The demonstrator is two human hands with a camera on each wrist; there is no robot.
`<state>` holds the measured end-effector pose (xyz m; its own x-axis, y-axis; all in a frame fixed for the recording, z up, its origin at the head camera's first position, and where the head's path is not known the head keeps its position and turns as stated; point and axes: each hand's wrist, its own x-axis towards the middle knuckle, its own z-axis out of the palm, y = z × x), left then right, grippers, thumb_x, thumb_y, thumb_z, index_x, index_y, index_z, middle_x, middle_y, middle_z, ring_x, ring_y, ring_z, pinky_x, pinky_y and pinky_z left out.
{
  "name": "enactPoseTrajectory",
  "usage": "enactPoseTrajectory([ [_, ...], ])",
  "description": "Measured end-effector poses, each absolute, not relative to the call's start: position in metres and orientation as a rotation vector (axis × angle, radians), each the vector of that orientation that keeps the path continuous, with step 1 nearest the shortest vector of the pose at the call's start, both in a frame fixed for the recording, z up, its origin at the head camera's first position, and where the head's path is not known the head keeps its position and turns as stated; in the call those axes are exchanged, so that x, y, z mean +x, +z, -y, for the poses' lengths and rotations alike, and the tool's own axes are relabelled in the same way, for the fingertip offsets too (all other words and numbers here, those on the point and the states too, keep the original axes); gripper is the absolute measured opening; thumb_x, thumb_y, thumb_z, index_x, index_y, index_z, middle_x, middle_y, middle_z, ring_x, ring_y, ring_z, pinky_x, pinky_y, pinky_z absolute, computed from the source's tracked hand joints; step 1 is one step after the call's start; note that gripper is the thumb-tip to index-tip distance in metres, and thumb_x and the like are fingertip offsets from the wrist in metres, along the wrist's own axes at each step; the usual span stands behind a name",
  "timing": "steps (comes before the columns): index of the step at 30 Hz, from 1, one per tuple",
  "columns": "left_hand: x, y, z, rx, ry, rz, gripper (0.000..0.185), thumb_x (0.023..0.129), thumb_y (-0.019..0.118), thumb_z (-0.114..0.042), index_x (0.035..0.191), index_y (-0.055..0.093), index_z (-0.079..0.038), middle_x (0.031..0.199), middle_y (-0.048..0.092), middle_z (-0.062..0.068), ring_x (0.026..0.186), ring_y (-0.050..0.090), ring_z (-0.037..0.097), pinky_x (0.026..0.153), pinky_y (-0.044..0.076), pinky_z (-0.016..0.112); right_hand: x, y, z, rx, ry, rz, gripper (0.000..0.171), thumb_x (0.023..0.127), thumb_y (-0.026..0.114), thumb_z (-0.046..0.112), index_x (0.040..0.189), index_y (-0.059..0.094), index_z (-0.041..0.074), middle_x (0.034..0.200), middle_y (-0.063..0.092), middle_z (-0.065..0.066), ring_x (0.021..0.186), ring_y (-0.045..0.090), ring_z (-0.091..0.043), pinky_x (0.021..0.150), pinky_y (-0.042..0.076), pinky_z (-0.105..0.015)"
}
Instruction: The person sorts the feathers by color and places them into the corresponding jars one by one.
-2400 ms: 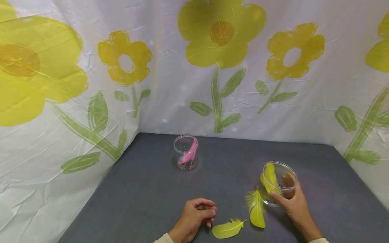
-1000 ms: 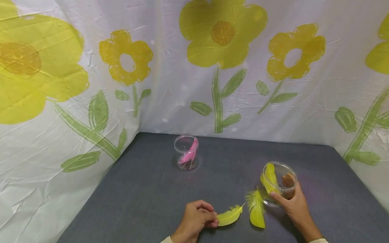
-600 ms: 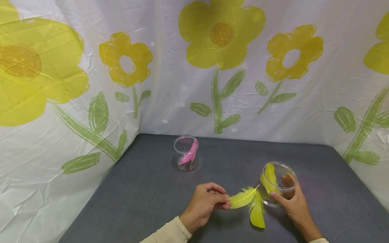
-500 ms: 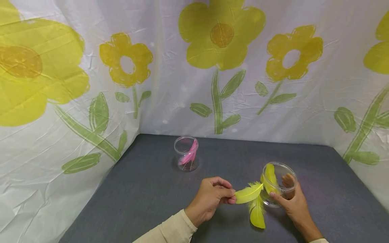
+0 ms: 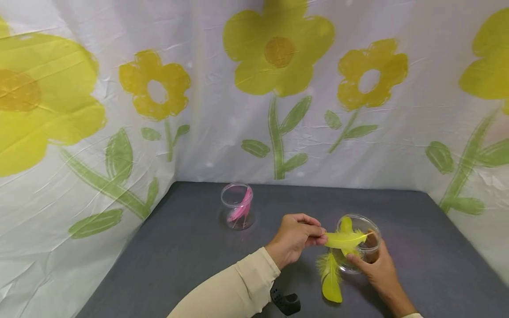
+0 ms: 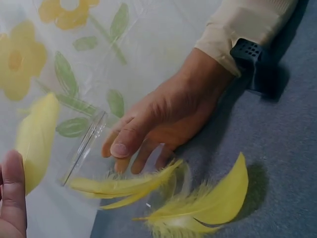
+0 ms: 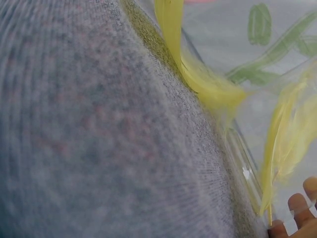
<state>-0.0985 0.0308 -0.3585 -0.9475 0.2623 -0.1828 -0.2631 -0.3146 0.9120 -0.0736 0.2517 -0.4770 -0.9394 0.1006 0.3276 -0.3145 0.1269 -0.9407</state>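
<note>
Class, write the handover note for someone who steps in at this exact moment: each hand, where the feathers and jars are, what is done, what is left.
Left hand: pinches a yellow feather by its quill end, holding it level across the mouth of the near clear jar, not yet dropped in.
Right hand: holds that jar steady on the grey table.
Done: at least one yellow feather already stands in the near jar; the far jar holds pink feathers.
Left: lower the held feather in, then likely the last yellow feather lying on the table beside the jar.
</note>
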Motion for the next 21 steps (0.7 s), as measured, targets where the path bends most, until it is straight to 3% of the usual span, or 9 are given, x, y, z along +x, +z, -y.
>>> enactPoseTrajectory([
  [7, -0.107, -0.359, -0.047, -0.067, 2.319, -1.630, 0.014, 0.079, 0.070, 0.013, 0.088, 0.066, 0.004, 0.084, 0.066, 0.023, 0.067, 0.068, 0.025, 0.067, 0.057, 0.037, -0.075, -0.477, -0.251, 0.184, 1.822, 2.126, 0.089, 0.078, 0.075, -0.007, 0.147, 0.020, -0.002, 0.138, 0.037, -0.021, 0.121, 0.041, -0.015, 0.090, 0.037, -0.009],
  [21, -0.116, -0.361, -0.072, -0.140, 2.374, -1.638, 0.016, 0.076, 0.069, 0.019, 0.083, 0.065, 0.005, 0.078, 0.066, 0.023, 0.063, 0.068, 0.027, 0.061, 0.058, 0.037, -0.075, -0.477, -0.249, 0.220, 1.855, 2.087, 0.090, 0.077, 0.074, -0.011, 0.148, 0.022, 0.005, 0.137, 0.038, -0.017, 0.120, 0.042, -0.012, 0.089, 0.040, -0.011],
])
